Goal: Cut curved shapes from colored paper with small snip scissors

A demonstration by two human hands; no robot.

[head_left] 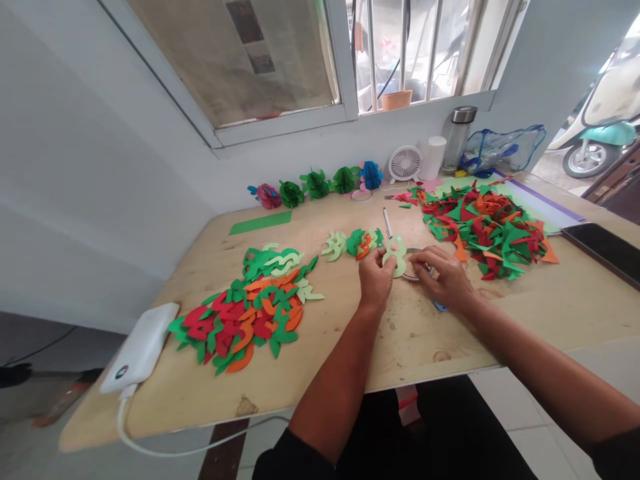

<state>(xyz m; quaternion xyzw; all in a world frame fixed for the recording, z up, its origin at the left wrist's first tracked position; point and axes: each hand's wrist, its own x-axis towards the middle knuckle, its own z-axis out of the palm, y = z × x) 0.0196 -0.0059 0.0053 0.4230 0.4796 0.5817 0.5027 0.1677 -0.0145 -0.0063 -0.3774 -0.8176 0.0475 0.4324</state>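
My left hand pinches a pale green paper cutout with a rounded, figure-eight outline, held upright over the table. My right hand is just to its right with thumb and fingers pressed together; whatever sits between them is too small to make out. Behind and partly under the right hand is a ring-shaped roll, perhaps of tape. A bit of a blue object shows below that hand, the remainder hidden. Beyond the left hand are a small green and orange paper piece and pale green cutouts.
Curved paper cutouts are heaped at left, paper scraps at right. Folded paper figures line the wall beside a small fan. A white pen, phone and power bank with cable lie on the table.
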